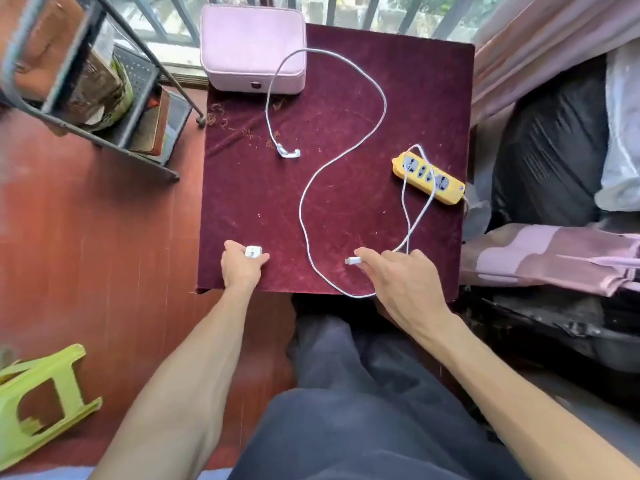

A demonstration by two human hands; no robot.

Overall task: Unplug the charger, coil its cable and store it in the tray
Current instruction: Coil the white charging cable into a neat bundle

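My left hand [240, 266] grips the small white charger plug [253, 251] at the near left of the table, prongs facing up. The pads of my right hand [398, 275] pinch the white cable [382, 98] just behind its connector [352, 260], which is apart from the plug. From there the cable loops over the yellow power strip [446, 188], swings back past the near edge and curves up the table. It crosses a corner of the closed pink case [242, 46], and its far connector [290, 153] lies on the cloth. Nothing is plugged into the strip.
The table is covered by a dark red velvet cloth [346, 209]. A metal rack [104, 98] stands to the left on the wooden floor, with a green plastic stool [41, 403] lying nearer. Bedding and a dark bag [554, 161] crowd the right side. My knees are under the near edge.
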